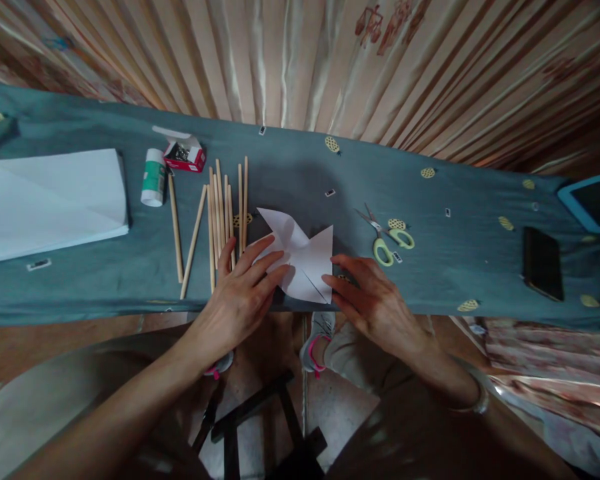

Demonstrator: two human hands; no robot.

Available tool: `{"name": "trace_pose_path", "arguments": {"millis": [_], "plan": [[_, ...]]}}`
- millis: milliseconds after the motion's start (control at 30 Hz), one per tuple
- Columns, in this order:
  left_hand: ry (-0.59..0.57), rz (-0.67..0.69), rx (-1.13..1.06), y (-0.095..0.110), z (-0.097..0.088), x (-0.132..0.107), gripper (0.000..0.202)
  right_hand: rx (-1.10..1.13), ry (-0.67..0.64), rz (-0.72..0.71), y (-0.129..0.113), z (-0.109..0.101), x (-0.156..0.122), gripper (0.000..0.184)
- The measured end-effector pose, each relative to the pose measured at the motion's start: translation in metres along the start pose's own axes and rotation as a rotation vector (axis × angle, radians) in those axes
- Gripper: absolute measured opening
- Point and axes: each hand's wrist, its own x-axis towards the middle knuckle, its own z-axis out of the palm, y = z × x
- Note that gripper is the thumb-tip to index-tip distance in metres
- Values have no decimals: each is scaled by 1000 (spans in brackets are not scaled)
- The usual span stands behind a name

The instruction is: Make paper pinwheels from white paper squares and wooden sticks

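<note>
A white paper pinwheel (307,260), cut in from its corners and with some flaps curled inward, lies near the table's front edge. My left hand (245,280) holds it down from the left, thumb and fingertips on the folded paper near its middle, the other fingers spread. At the right edge, my right hand (370,293) has the paper's corner between thumb and fingers. A dark slit runs toward the lower right corner. Close to my left hand lie several wooden sticks (215,213). Scissors with green handles (383,237) lie partly open beyond my right hand.
Left of the sticks are a glue stick (153,179), a red box of small metal pieces (185,155) and a stack of white paper (55,200). A dark phone (543,263) and a blue-framed device (595,203) lie far right. A curtain (300,67) hangs behind the table.
</note>
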Motion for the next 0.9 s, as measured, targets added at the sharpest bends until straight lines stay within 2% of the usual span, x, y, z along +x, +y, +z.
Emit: {"name": "trace_pose_path", "arguments": {"millis": [167, 433, 700, 900], "plan": [[-4, 8, -1, -1, -1, -1, 40, 35, 3, -69, 1, 1, 3, 19], [59, -20, -17, -5, -7, -3, 44, 110, -39, -109, -13, 7, 10, 18], [-31, -14, -85, -1, -8, -4, 53, 346, -41, 44, -14, 10, 22, 17], [-29, -32, -124, -1, -6, -4, 55, 343, -55, 105, -13, 12, 30, 21]]}}
